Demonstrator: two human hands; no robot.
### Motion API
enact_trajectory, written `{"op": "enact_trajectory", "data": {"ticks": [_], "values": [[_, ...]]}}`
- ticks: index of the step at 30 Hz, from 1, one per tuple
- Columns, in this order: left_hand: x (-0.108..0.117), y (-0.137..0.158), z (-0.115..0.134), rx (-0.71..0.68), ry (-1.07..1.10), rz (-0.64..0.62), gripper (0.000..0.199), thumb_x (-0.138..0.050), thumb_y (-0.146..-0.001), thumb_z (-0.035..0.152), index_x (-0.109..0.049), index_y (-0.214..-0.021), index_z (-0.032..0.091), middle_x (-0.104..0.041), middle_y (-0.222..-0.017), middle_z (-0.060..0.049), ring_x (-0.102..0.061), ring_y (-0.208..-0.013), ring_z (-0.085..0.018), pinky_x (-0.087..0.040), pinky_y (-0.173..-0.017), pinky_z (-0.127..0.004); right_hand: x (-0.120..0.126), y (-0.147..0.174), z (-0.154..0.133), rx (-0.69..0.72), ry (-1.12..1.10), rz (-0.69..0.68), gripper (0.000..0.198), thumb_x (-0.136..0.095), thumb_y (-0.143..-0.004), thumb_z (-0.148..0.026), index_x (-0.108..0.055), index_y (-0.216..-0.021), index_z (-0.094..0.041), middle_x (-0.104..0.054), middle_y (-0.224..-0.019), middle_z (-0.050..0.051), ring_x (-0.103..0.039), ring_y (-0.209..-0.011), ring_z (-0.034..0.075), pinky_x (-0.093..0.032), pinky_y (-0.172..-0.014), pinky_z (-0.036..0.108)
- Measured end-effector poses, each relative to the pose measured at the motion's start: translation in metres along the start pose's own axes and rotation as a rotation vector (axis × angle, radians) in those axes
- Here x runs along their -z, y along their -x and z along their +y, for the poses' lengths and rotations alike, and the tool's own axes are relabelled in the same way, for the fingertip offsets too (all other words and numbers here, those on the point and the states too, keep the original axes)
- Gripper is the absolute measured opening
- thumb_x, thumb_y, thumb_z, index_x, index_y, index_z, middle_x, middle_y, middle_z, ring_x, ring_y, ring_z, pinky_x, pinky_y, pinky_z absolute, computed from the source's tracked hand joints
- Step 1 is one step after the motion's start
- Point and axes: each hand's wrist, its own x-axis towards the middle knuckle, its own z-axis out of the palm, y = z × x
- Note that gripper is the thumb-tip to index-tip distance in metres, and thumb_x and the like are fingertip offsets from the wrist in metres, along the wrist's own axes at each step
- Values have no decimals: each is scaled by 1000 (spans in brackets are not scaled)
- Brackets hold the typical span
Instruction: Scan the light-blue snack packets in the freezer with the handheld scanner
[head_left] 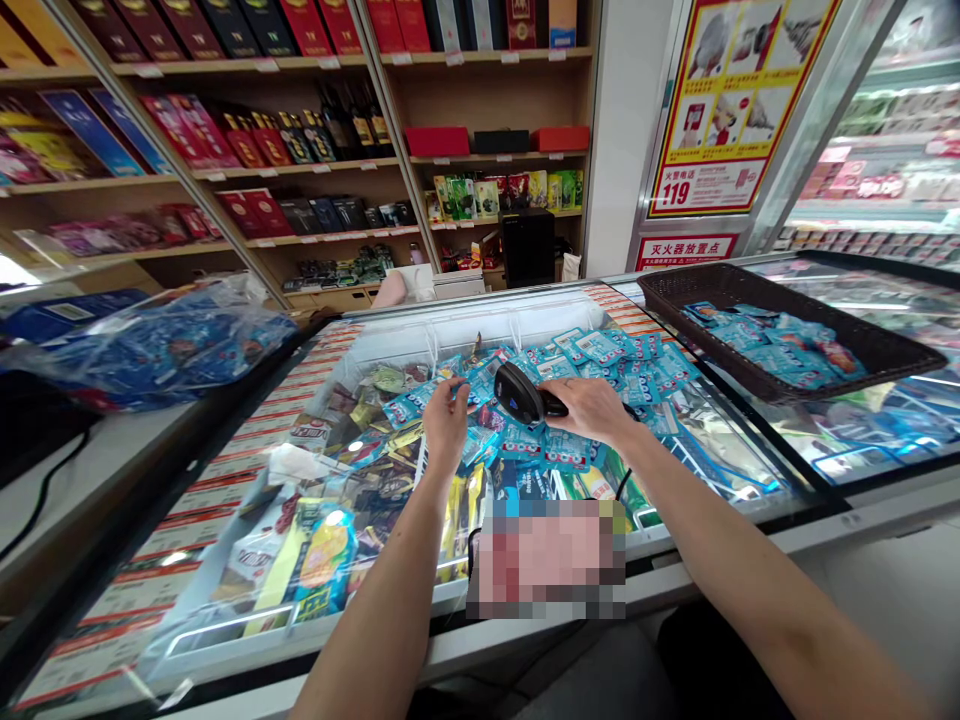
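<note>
My right hand is wrapped round the handle of a black handheld barcode scanner, whose head points left and down over the glass freezer top. My left hand is close to the scanner head, its fingers curled in a pinch at a small blue packet; the fingers partly hide their hold. Many similar blue packets lie spread on the glass around and beyond both hands. A black cable hangs below my right wrist.
A dark brown basket with more blue packets stands at the right. Plastic-wrapped blue goods lie at the left. Through the freezer glass show assorted ice creams. A blurred-out patch covers something at the front edge. Stocked shelves stand behind.
</note>
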Motion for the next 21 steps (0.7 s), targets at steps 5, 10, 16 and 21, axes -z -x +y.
{"op": "enact_trajectory", "data": {"ticks": [5,10,16,21], "values": [[10,-6,-1,18,-51,44,35,-53,-77,44,-60,-101,19,-47,-62,3,-51,-56,-9,-55,-61,-31,0,2,1,-19,10,22,44,-52,-83,-45,-50,-121,-24,-68,-98,5,-62,-88,20,-40,-69,27],[49,-19,-5,146,-305,303,39,-47,-78,40,-61,-105,16,-54,-71,-1,-53,-57,-13,-51,-56,-31,-3,3,4,-83,75,23,43,-52,-83,-44,-51,-121,-24,-68,-98,6,-62,-87,21,-38,-66,27],[74,-22,-6,244,-678,308,33,-45,-77,31,-64,-100,16,-61,-84,-10,-57,-84,-25,-45,-82,-43,-3,4,5,-96,94,25,42,-52,-82,-44,-51,-120,-24,-68,-97,5,-62,-86,21,-36,-64,27],[59,-8,7,103,-917,376,38,-45,-81,38,-59,-113,24,-51,-121,-15,-44,-113,-36,-34,-90,-55,-2,4,4,-103,100,31,41,-52,-83,-44,-51,-119,-25,-68,-93,4,-62,-85,21,-36,-64,27]]}}
